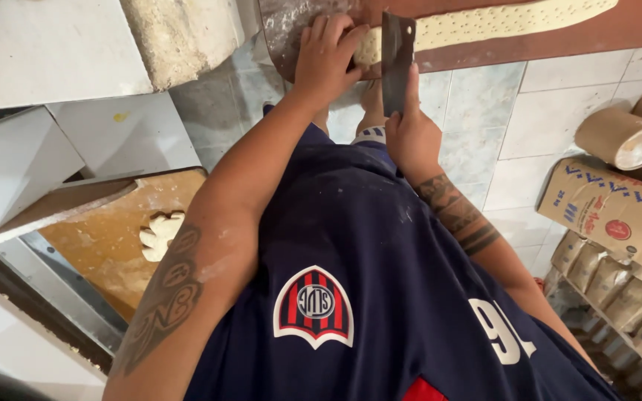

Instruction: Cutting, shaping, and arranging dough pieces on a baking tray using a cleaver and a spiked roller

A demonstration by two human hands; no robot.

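**Two hands at a dough strip, with cleaver**

Two bare hands work at the near edge of a reddish-brown bench.

- Left hand: palm down, fingers spread and pressed flat on the near end of the dough strip; grip released, nothing enclosed.
- Right hand: grip clenched around the handle of a cleaver, forefinger laid up the blade's spine.
- Cleaver: dark rectangular blade, held upright, set on the strip just beside the left fingers.
- Dough strip: long, pale, pricked all over with small holes; lies along the bench, running off to the right.
- Floured wooden board (lower left) carrying a small lump of dough.
- Brown paper sacks, stacked on the tiled floor at right.
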